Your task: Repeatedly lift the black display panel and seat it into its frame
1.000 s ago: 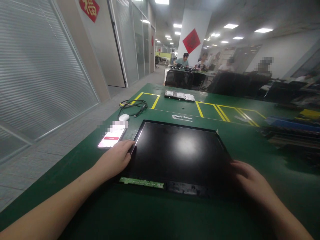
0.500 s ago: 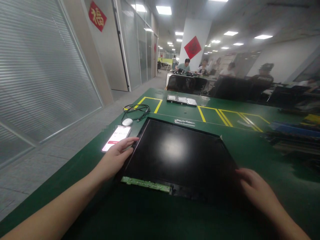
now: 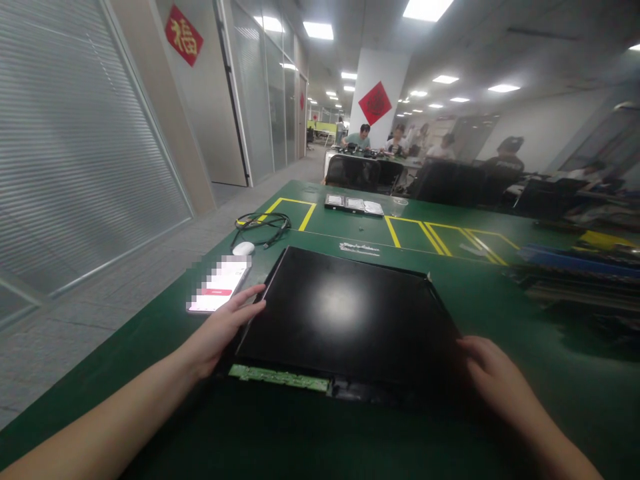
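Black display panel (image 3: 345, 313) lies flat on the green surface (image 3: 450, 267). Left hand (image 3: 220, 327) and right hand (image 3: 493, 377) rest loose-fingered on its side edges, no closed grip. Red wall sign (image 3: 183, 35) reads 福; phone (image 3: 219, 287) text is blurred.

Both arms reach forward, left hand (image 3: 220, 330) and right hand (image 3: 493, 377) flat (fingers extended).

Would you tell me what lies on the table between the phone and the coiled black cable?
In the head view, a small white mouse-like device lies between the phone and the coiled black cable, on the green table.
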Demonstrator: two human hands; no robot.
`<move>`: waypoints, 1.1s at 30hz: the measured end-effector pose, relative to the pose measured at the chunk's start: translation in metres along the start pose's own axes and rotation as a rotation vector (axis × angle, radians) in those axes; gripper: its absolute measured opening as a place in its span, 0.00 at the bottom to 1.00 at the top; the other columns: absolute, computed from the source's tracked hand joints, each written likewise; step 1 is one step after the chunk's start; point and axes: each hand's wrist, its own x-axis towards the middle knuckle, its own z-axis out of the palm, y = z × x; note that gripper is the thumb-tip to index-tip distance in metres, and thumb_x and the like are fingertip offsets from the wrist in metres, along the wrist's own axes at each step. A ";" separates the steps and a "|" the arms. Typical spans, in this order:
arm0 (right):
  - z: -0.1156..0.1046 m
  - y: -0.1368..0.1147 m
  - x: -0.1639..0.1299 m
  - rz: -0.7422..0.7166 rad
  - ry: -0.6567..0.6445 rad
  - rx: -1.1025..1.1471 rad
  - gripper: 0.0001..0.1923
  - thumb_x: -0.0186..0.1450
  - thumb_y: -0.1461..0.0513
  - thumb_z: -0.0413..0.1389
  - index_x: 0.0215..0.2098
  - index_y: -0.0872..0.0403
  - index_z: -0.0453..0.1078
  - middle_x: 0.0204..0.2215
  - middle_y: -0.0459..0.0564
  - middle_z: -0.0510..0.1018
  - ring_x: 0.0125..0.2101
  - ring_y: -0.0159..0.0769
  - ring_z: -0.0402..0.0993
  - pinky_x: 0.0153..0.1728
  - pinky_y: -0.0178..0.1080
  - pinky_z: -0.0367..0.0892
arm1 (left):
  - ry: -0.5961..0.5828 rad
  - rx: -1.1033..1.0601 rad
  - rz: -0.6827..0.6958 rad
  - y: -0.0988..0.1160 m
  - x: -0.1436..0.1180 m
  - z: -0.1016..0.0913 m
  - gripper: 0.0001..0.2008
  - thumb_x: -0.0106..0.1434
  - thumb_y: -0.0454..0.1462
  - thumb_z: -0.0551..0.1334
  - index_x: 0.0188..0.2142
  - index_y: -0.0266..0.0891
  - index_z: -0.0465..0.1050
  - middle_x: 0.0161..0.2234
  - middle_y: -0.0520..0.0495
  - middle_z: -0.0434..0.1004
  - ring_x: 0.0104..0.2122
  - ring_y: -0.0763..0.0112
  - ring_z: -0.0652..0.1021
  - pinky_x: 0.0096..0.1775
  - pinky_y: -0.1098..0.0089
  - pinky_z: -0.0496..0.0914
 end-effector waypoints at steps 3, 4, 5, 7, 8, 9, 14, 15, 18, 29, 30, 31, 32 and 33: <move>0.001 0.001 -0.001 0.007 0.000 0.007 0.19 0.61 0.61 0.47 0.42 0.54 0.77 0.47 0.59 0.80 0.49 0.48 0.76 0.55 0.53 0.69 | -0.082 0.042 -0.047 -0.001 0.003 -0.006 0.42 0.56 0.35 0.73 0.67 0.51 0.59 0.40 0.44 0.87 0.36 0.50 0.86 0.37 0.56 0.81; 0.001 0.000 -0.002 0.010 -0.003 0.011 0.19 0.61 0.61 0.47 0.43 0.54 0.77 0.47 0.59 0.80 0.50 0.49 0.76 0.55 0.53 0.68 | -0.092 0.054 -0.051 -0.002 0.004 -0.008 0.44 0.54 0.35 0.74 0.67 0.50 0.59 0.42 0.43 0.87 0.38 0.50 0.86 0.38 0.56 0.81; 0.001 -0.001 -0.002 0.010 -0.006 0.015 0.20 0.61 0.61 0.46 0.43 0.55 0.77 0.47 0.60 0.80 0.50 0.48 0.76 0.55 0.53 0.68 | -0.092 0.062 -0.051 -0.003 0.004 -0.009 0.44 0.52 0.35 0.75 0.66 0.49 0.60 0.43 0.42 0.86 0.39 0.49 0.86 0.39 0.56 0.81; 0.000 -0.002 -0.002 0.011 -0.012 0.020 0.20 0.61 0.61 0.46 0.43 0.55 0.77 0.47 0.60 0.80 0.50 0.48 0.76 0.55 0.52 0.69 | -0.094 0.072 -0.033 -0.003 0.005 -0.010 0.43 0.51 0.36 0.76 0.64 0.47 0.63 0.46 0.41 0.86 0.41 0.49 0.86 0.40 0.57 0.81; 0.000 -0.003 -0.002 0.013 -0.016 0.022 0.20 0.60 0.61 0.46 0.42 0.55 0.78 0.48 0.59 0.80 0.50 0.48 0.76 0.55 0.52 0.69 | -0.103 0.071 -0.017 -0.004 0.004 -0.010 0.42 0.51 0.36 0.76 0.63 0.46 0.65 0.47 0.41 0.85 0.42 0.49 0.85 0.40 0.58 0.81; -0.001 -0.004 -0.001 0.015 -0.018 0.021 0.20 0.60 0.61 0.47 0.42 0.54 0.78 0.48 0.58 0.80 0.50 0.48 0.76 0.55 0.51 0.69 | -0.118 0.070 0.000 -0.004 0.004 -0.010 0.41 0.51 0.36 0.76 0.63 0.46 0.65 0.48 0.41 0.85 0.43 0.50 0.85 0.41 0.58 0.80; -0.002 -0.006 -0.001 0.024 -0.007 0.010 0.20 0.59 0.62 0.47 0.42 0.52 0.79 0.49 0.56 0.81 0.51 0.48 0.76 0.55 0.52 0.69 | -0.138 0.079 0.072 -0.002 0.001 -0.010 0.39 0.50 0.39 0.76 0.61 0.45 0.68 0.50 0.41 0.84 0.49 0.49 0.82 0.47 0.59 0.78; -0.002 -0.006 -0.001 0.020 -0.002 0.010 0.20 0.59 0.62 0.47 0.42 0.52 0.79 0.49 0.56 0.81 0.51 0.47 0.76 0.55 0.52 0.69 | -0.133 0.080 0.086 -0.002 0.001 -0.010 0.38 0.50 0.39 0.76 0.61 0.46 0.69 0.51 0.41 0.83 0.50 0.49 0.81 0.48 0.58 0.77; -0.001 -0.006 -0.002 0.013 0.007 0.019 0.20 0.60 0.61 0.47 0.41 0.51 0.79 0.48 0.56 0.81 0.50 0.47 0.77 0.55 0.51 0.70 | -0.126 0.078 0.118 -0.001 0.001 -0.010 0.35 0.50 0.41 0.75 0.59 0.47 0.72 0.54 0.42 0.81 0.54 0.48 0.79 0.51 0.57 0.76; -0.014 -0.025 -0.002 0.279 -0.004 0.350 0.27 0.61 0.50 0.54 0.56 0.51 0.71 0.46 0.55 0.82 0.45 0.47 0.80 0.47 0.49 0.75 | -0.203 0.064 0.188 -0.002 -0.001 -0.015 0.38 0.54 0.43 0.74 0.63 0.54 0.65 0.59 0.47 0.78 0.58 0.49 0.75 0.52 0.60 0.75; -0.014 -0.025 -0.002 0.324 0.013 0.407 0.30 0.62 0.49 0.54 0.58 0.51 0.69 0.46 0.55 0.82 0.45 0.48 0.81 0.46 0.49 0.75 | -0.217 0.055 0.175 -0.002 -0.002 -0.015 0.40 0.54 0.43 0.74 0.65 0.55 0.63 0.57 0.47 0.79 0.56 0.49 0.77 0.50 0.60 0.77; -0.015 -0.026 -0.002 0.353 0.019 0.461 0.30 0.62 0.48 0.55 0.59 0.52 0.68 0.47 0.56 0.82 0.45 0.48 0.80 0.46 0.49 0.75 | -0.230 0.045 0.156 -0.002 -0.003 -0.015 0.42 0.54 0.44 0.74 0.66 0.57 0.60 0.55 0.47 0.81 0.54 0.48 0.79 0.48 0.59 0.78; -0.015 -0.027 -0.002 0.370 0.020 0.511 0.29 0.62 0.48 0.56 0.57 0.51 0.70 0.48 0.57 0.82 0.46 0.49 0.80 0.46 0.49 0.76 | -0.239 0.036 0.141 -0.002 -0.004 -0.015 0.44 0.54 0.44 0.74 0.67 0.57 0.57 0.53 0.47 0.83 0.52 0.48 0.80 0.46 0.59 0.78; -0.016 -0.027 -0.002 0.377 0.011 0.561 0.26 0.62 0.49 0.57 0.55 0.51 0.72 0.48 0.57 0.82 0.47 0.50 0.80 0.46 0.49 0.76 | -0.245 0.027 0.136 -0.001 -0.005 -0.014 0.46 0.54 0.44 0.74 0.68 0.58 0.55 0.51 0.46 0.84 0.51 0.47 0.81 0.46 0.58 0.79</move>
